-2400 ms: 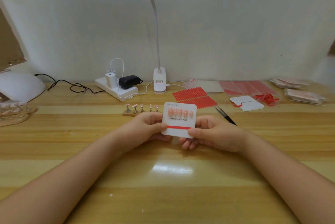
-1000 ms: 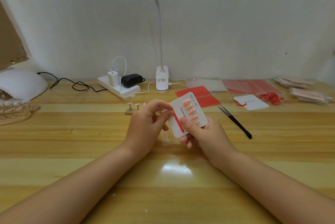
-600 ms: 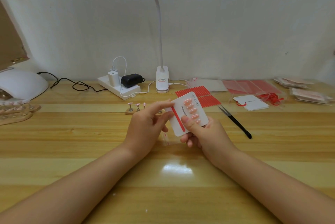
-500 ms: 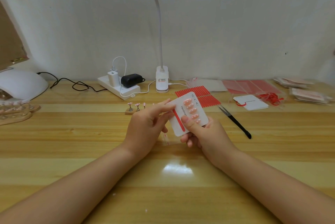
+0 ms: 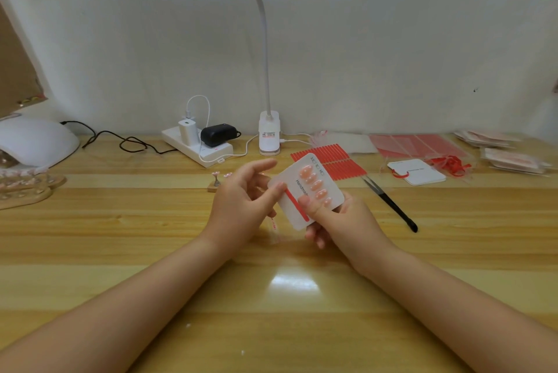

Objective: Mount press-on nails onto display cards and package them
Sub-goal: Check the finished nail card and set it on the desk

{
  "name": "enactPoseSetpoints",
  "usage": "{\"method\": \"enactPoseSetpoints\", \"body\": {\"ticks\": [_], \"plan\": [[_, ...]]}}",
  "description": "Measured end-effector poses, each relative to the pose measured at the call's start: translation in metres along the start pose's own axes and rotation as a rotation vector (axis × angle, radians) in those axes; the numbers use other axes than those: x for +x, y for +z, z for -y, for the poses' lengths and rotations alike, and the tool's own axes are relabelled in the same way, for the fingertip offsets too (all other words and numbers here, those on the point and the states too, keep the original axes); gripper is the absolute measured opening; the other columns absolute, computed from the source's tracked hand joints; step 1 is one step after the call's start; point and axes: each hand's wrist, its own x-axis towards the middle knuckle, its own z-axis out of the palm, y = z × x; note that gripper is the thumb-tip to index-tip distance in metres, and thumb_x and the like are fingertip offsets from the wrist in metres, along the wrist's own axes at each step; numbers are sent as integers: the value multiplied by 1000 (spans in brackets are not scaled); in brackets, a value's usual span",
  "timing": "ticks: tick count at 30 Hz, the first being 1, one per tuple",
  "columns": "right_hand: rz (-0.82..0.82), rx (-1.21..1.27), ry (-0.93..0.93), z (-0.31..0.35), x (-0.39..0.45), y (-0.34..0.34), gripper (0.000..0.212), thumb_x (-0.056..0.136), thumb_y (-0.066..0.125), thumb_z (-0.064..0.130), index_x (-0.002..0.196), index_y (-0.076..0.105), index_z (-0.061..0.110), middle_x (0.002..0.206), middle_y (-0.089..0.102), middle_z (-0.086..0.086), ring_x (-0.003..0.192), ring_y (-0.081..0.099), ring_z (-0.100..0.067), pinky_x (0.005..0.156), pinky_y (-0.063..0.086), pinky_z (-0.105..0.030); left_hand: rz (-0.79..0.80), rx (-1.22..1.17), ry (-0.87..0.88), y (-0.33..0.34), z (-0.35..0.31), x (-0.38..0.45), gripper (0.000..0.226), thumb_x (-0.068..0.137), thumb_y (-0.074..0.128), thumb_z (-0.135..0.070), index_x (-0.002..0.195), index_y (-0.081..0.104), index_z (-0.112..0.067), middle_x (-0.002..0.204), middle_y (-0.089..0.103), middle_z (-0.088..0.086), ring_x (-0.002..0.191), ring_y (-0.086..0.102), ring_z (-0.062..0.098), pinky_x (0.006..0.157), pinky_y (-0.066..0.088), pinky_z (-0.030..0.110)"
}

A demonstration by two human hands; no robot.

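A white display card (image 5: 302, 206) carries a row of several pink press-on nails (image 5: 315, 185) and a red strip (image 5: 297, 206) along one side. It is tilted above the table's middle. My right hand (image 5: 338, 218) grips it from the lower right, thumb on the face beside the nails and fingers underneath. My left hand (image 5: 244, 200) pinches the card's left edge, its thumb tip at the upper end of the red strip and its index finger stretched out above. A thin clear film (image 5: 274, 229) hangs down between the hands; what holds it is hidden.
Black tweezers (image 5: 389, 202) lie right of the hands. Behind are red adhesive strips (image 5: 338, 160), a second white card (image 5: 418, 172) with red ribbon (image 5: 450, 163), clear bags (image 5: 513, 158), a small nail stand (image 5: 216, 184), a lamp base (image 5: 269, 137), a power strip (image 5: 197, 147) and a white nail lamp (image 5: 33, 140).
The card was held level by both hands, then turned on end in my right hand. Over the last half second my left thumb slid onto the card's left edge and the index finger lifted.
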Motion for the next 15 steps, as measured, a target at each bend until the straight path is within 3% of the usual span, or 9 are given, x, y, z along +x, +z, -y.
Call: {"method": "enactPoseSetpoints", "body": {"ticks": [3,6,9,12,15], "plan": [[-75,49,13,7,3,-3,36,81,67,36,100,62,6,66,67,-1,49,58,-12,41,44,-19,32,-93,-177,-1,-3,2,18,86,67,-12,101,65,-3,79,72,8,59,65,11,54,53,21],[-150,133,21,13,7,-10,46,70,68,44,95,61,5,61,65,3,49,60,-11,40,44,-19,-7,-371,-325,0,-8,4,11,88,61,-4,97,58,1,81,71,16,63,69,19,55,56,25],[-109,113,3,15,7,-11,35,75,72,35,96,64,8,70,71,1,54,63,-12,42,45,-19,-11,-509,-389,6,-11,2,11,89,57,2,100,53,2,75,72,13,65,70,21,54,55,23],[-135,69,-38,12,6,-9,15,88,67,18,98,67,7,78,73,-2,56,64,-12,43,46,-19,35,-518,-428,14,-12,-2,16,91,53,4,106,50,-2,79,73,13,68,72,23,54,56,25],[-187,-33,-66,13,7,-12,8,91,64,16,94,69,10,71,72,-1,53,60,-9,45,47,-19,18,-272,-353,18,-9,-5,23,93,48,-1,110,46,-16,91,73,7,76,71,18,61,58,26]]}}
